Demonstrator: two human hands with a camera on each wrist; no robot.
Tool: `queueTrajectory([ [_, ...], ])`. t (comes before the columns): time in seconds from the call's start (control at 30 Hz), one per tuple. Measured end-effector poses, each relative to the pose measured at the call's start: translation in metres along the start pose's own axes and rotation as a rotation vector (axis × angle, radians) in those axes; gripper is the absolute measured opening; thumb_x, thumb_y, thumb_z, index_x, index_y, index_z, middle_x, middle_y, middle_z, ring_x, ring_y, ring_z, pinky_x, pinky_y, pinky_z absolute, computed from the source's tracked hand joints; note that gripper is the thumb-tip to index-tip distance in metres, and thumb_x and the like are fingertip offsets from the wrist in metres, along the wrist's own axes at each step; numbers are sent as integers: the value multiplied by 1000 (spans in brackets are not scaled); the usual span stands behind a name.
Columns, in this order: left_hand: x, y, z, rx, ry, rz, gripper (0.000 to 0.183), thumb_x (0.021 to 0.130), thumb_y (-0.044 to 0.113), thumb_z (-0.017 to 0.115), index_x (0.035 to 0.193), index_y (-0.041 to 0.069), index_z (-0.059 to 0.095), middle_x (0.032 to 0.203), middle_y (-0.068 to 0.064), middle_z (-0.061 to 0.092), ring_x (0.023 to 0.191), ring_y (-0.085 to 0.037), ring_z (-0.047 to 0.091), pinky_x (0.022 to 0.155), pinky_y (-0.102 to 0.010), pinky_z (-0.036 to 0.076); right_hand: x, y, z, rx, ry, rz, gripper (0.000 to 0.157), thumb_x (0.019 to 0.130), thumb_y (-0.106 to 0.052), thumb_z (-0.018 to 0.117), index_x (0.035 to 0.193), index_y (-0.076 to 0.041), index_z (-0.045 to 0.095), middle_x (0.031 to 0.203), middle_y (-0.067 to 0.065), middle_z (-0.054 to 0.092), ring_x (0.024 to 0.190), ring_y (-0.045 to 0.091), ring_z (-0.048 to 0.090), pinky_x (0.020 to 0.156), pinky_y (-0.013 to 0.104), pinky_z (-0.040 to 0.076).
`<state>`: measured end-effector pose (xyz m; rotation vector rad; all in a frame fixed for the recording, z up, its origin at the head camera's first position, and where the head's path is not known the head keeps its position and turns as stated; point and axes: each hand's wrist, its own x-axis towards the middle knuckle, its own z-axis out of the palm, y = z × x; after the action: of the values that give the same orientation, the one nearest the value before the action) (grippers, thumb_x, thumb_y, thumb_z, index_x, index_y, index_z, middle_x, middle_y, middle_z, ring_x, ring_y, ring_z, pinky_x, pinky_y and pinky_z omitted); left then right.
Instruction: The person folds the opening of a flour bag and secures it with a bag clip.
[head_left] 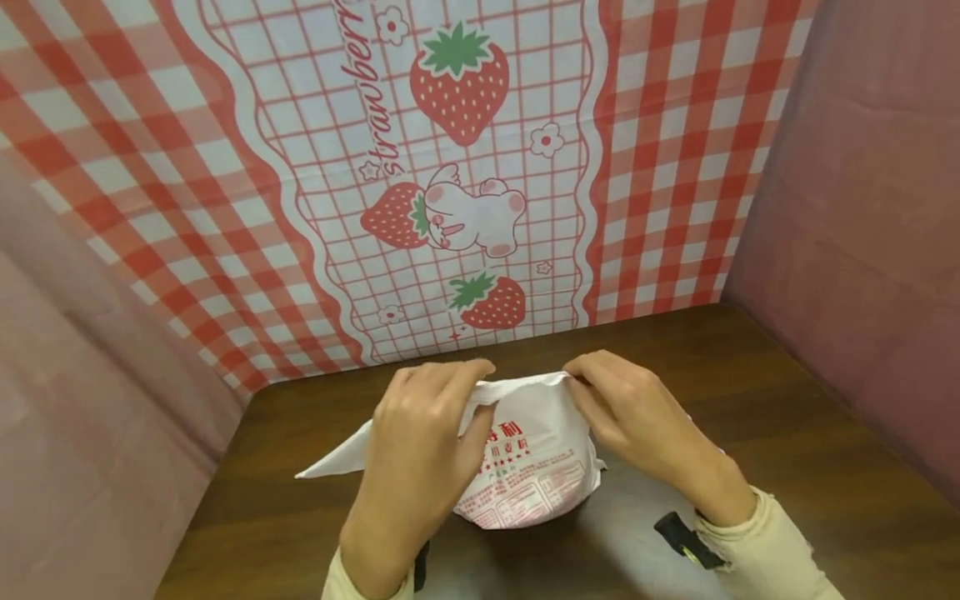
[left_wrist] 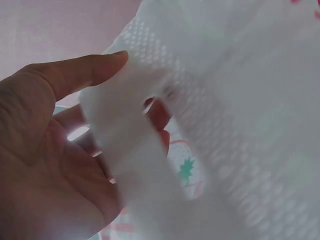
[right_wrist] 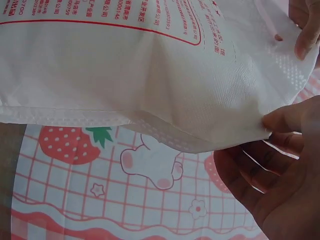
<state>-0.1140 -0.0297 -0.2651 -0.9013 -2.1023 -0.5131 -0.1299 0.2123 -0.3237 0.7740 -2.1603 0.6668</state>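
A white flour bag (head_left: 525, 450) with red printing is held by its top edge above the wooden table. My left hand (head_left: 420, 450) pinches the top left, thumb on the near side. In the left wrist view its fingertips show behind the cut-out handle (left_wrist: 140, 150), next to a dotted seam. At the top right corner, my right hand (head_left: 637, 417) pinches the edge between thumb and fingers, seen closely in the right wrist view (right_wrist: 285, 155). A pointed white flap (head_left: 337, 458) sticks out left, past the left hand. The bag's contents are hidden.
A brown wooden table (head_left: 247, 467) lies under the bag. Behind it hangs a red checked cloth (head_left: 667, 167) with strawberries. Pink curtains (head_left: 847, 208) stand at both sides. A black strap piece (head_left: 686, 537) is by the right sleeve.
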Motion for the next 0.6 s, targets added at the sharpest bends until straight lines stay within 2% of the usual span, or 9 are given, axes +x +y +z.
queueTrajectory([
  [0.17, -11, -3, 4, -32, 54, 5, 7, 83, 7, 76, 88, 9, 72, 87, 1, 72, 82, -17, 66, 71, -35, 48, 4, -6, 7, 78, -19, -27, 13, 90, -9, 70, 103, -11, 68, 99, -5, 66, 90, 7, 60, 77, 20, 48],
  [0.23, -15, -4, 4, -34, 68, 3, 2, 86, 8, 73, 87, 8, 71, 85, 0, 72, 81, -18, 66, 71, -36, 48, 6, -10, 9, 117, -6, -58, 17, 90, -9, 71, 106, -11, 69, 102, -4, 67, 94, 9, 61, 82, 19, 47],
  [0.33, -17, -3, 4, -14, 79, 11, 2, 86, 6, 70, 87, 7, 71, 86, -2, 72, 84, -20, 66, 73, -37, 48, 10, -15, 12, 151, 45, -117, 12, 96, -14, 65, 106, -12, 71, 103, -4, 68, 96, 12, 62, 84, 20, 47],
  [0.5, -16, 4, 3, 54, 31, 86, 16, 84, 8, 74, 100, 8, 73, 100, -5, 72, 100, -26, 62, 84, -40, 48, 12, -21, 12, 132, 113, -168, 28, 105, -28, 52, 100, -10, 73, 100, -2, 69, 92, 14, 64, 83, 22, 49],
  [0.6, -14, 3, 7, 71, -4, 111, 12, 86, 9, 74, 98, 9, 74, 100, -3, 73, 100, -25, 62, 85, -39, 48, 12, -22, 12, 118, 102, -166, 28, 104, -28, 52, 100, -9, 73, 100, -1, 69, 92, 14, 64, 84, 21, 48],
])
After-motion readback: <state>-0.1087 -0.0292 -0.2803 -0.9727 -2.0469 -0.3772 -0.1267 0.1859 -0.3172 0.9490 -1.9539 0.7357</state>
